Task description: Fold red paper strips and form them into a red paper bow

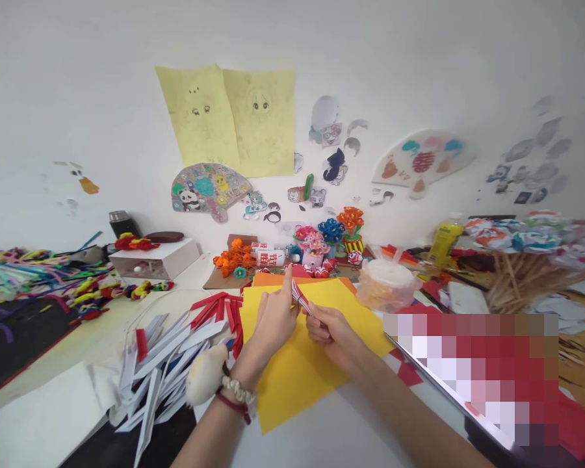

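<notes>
A small bundle of folded red-and-white paper strips (298, 296) is between my two hands, over yellow paper sheets (297, 383). A thin dark band crosses the bundle near its middle. My right hand (329, 327) is closed around the bundle's lower end, fingers curled under and thumb on top. My left hand (277, 317) presses against its left side, index finger pointing up and the other fingers partly hidden. A scrunchie (238, 391) and a fluffy white ball (207, 376) are on my left wrist.
Folded white paper strips (160, 354) and red strips (219, 311) lie left. A tablet-like device with a pixelated screen (478, 377) stands right. Behind are a lidded plastic cup (385, 286), craft flowers (331, 231) and a white box (156, 260). A yellow bottle (443, 242) stands farther right.
</notes>
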A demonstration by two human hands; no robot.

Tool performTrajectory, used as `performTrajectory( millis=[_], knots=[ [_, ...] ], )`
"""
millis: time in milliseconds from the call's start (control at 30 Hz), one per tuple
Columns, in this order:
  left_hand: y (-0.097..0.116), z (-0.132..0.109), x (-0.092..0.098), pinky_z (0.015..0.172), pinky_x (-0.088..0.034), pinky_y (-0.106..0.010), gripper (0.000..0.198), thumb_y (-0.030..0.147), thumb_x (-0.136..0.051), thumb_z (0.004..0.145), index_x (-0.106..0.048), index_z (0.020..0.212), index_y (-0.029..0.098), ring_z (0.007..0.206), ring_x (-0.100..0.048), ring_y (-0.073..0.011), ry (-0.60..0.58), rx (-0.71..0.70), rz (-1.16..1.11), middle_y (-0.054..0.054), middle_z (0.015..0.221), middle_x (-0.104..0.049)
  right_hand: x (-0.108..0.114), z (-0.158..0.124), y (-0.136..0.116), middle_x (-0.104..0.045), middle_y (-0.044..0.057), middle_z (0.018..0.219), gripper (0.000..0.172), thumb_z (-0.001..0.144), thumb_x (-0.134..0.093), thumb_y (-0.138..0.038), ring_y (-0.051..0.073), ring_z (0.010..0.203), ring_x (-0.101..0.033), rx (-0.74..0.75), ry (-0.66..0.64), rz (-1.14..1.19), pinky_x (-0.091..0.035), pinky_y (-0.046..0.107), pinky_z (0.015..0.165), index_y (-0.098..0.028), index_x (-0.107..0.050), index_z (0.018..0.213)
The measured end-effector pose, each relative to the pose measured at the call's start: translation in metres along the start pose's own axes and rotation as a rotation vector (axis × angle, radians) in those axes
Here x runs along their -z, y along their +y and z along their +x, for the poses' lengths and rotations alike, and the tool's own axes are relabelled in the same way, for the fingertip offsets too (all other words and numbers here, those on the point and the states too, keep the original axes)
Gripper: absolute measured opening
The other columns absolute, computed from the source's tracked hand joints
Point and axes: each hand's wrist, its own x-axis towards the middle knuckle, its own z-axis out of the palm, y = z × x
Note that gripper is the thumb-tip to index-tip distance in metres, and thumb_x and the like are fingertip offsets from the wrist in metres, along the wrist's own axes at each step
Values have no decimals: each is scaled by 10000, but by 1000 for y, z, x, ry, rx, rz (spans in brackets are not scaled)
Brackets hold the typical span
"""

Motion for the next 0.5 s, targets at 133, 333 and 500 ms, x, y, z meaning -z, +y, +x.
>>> performTrajectory(
  millis=[133, 333, 500],
  knots=[
    [4, 0, 3, 625, -377, -270, 692, 197, -443, 869, -133, 1480, 101, 745, -661, -216, -13, 134, 205, -66, 733, -696, -1, 0, 2, -351, -97, 473, 375, 625, -805, -427, 15, 397, -176, -26, 4, -4, -120, 205, 398, -112, -620, 710],
    [3, -1, -2, 517, -387, -261, 612, 240, -496, 878, -298, 1433, 74, 681, -671, -230, 70, 248, 356, -94, 689, -666, 1, 3, 5, -364, -90, 483, 366, 632, -802, -422, 10, 390, -189, 2, 21, 25, -147, 198, 390, -117, -609, 699],
    [4, 1, -2, 514, -404, -260, 663, 363, -518, 893, -277, 1449, 96, 656, -671, -238, 36, 190, 427, -85, 665, -654, 6, 5, 3, -368, -94, 473, 395, 622, -805, -439, 3, 379, -184, 16, 35, 32, -138, 193, 385, -103, -619, 713]
  ],
)
